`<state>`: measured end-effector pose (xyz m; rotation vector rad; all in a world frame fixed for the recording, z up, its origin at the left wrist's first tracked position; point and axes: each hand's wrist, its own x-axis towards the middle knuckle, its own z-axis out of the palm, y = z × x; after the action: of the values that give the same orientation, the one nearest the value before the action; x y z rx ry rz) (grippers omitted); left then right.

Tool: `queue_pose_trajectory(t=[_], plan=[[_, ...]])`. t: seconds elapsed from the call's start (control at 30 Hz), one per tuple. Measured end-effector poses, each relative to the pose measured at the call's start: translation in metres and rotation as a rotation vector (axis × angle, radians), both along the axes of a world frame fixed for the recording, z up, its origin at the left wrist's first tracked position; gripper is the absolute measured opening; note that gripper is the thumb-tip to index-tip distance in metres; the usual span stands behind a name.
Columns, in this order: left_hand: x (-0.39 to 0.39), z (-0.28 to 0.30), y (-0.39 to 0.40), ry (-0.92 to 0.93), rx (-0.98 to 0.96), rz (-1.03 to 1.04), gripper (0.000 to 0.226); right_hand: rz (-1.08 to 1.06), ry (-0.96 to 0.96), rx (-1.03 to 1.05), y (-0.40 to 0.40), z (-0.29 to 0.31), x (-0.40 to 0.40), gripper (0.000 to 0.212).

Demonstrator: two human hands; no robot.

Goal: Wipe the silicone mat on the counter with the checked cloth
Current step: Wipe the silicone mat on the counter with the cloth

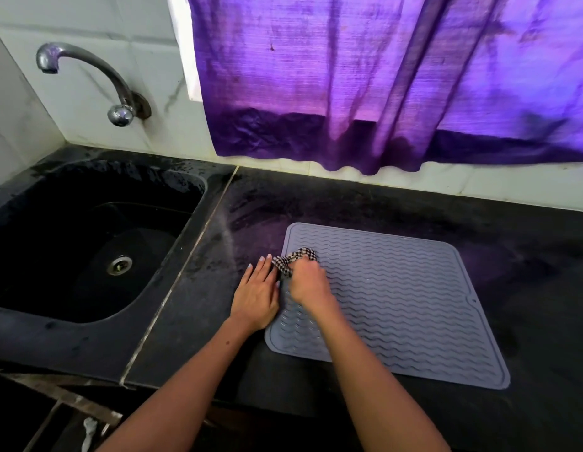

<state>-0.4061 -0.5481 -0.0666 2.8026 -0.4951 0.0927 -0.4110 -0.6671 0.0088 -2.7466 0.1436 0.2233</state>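
Silicone mat (401, 298) under right hand (308, 282) gripping checked cloth (291, 260).

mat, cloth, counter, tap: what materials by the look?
Mat: looks like soft silicone or rubber, matte grey-blue, moulded wavy ribs, rounded corners.
Checked cloth: woven fabric, dark and white checks, bunched in the right hand.
Counter: probably polished dark stone, slightly glossy, with a grouted seam beside the sink.
Tap: metal, chrome-like shine, dulled in spots.

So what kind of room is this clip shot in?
Most likely a home kitchen: a dark sink with a wall tap set into a black stone counter, and a ridged silicone mat lying beside it.
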Motion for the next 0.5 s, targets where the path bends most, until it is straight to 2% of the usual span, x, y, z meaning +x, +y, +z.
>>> queue_pose_trajectory(t=[0.1,0.17,0.23,0.37,0.5], plan=[[-0.001,0.001,-0.001,-0.001,0.017,0.005,0.078,-0.141,-0.064,0.136,-0.005,0.015,0.018,0.032],[-0.001,0.001,-0.001,0.001,0.016,0.006,0.077,-0.17,-0.159,0.104,0.001,0.013,0.026,0.036],[-0.001,0.001,-0.001,0.001,0.023,0.0,0.077,-0.112,-0.195,0.018,0.006,0.004,0.028,0.045],[0.0,-0.001,0.0,0.001,0.019,-0.003,0.077,-0.002,-0.098,-0.125,0.008,-0.027,0.023,0.06],[-0.001,-0.001,0.0,-0.006,-0.001,-0.006,0.076,0.027,-0.053,-0.179,0.011,-0.032,0.022,0.065]])
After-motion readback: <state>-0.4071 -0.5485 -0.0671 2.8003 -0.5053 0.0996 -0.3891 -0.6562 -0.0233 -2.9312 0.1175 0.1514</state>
